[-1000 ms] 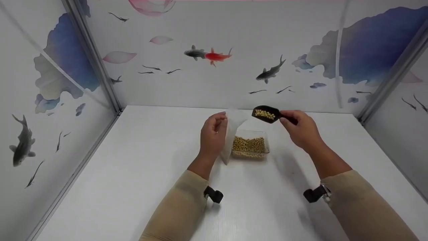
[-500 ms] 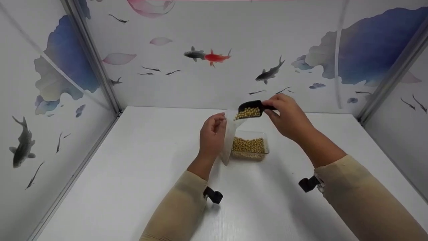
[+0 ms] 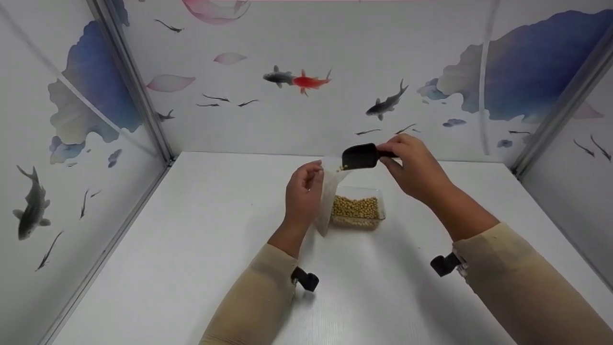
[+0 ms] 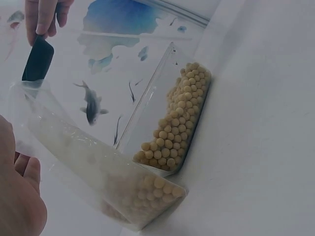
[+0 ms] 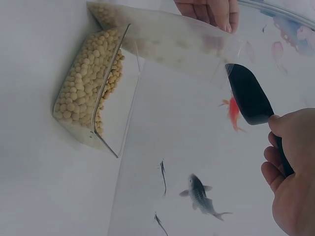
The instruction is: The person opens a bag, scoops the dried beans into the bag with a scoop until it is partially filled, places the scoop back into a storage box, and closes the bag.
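Note:
My left hand [image 3: 304, 194] pinches the top edge of a translucent plastic bag [image 3: 328, 201], which hangs upright. Soybeans lie at the bottom of the bag [image 4: 113, 172] in the left wrist view. A black scoop [image 3: 360, 156] is tipped over the bag's mouth, its handle gripped by my right hand [image 3: 415, 165]. Only a few beans show at the scoop's lip; the right wrist view shows the back of the scoop [image 5: 248, 93] against the bag's opening. Right beside the bag stands a clear box [image 3: 382, 211] with many soybeans [image 3: 357, 207] in it.
The box and bag are on a white table [image 3: 201, 249]. A printed wall [image 3: 306, 124] with fish rises behind the far edge, and side panels stand left and right with metal posts [image 3: 158, 124] at the corners.
My right hand has moved left with the loaded scoop and tipped it over the bag. The beans have slid out of the scoop. My left hand and the bag have hardly moved.

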A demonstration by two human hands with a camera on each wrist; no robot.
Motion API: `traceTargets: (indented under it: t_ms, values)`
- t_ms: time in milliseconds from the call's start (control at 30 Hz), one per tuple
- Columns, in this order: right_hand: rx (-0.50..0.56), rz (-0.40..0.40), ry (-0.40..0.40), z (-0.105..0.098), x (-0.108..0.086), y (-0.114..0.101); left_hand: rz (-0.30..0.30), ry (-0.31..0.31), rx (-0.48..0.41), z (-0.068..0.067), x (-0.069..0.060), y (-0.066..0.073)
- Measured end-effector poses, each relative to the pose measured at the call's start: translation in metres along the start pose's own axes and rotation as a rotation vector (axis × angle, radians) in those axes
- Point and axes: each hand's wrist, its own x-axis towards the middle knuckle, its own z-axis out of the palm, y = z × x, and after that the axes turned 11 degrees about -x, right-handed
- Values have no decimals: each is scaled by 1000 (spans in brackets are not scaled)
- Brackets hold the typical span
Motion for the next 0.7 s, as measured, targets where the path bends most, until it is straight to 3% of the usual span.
traceTargets:
  t_ms: [167, 433, 567, 700]
  values:
    - [41, 41, 4, -1, -9, 6, 17, -9, 3, -1, 0, -4]
    - [110, 211, -46, 6, -33, 25, 13, -7, 2, 0, 0, -3]
    - [122, 248, -100, 17, -46, 34, 20, -8, -6, -1, 0, -3]
    - [120, 275, -204, 29, -55, 38, 16, -9, -1, 0, 0, -4]
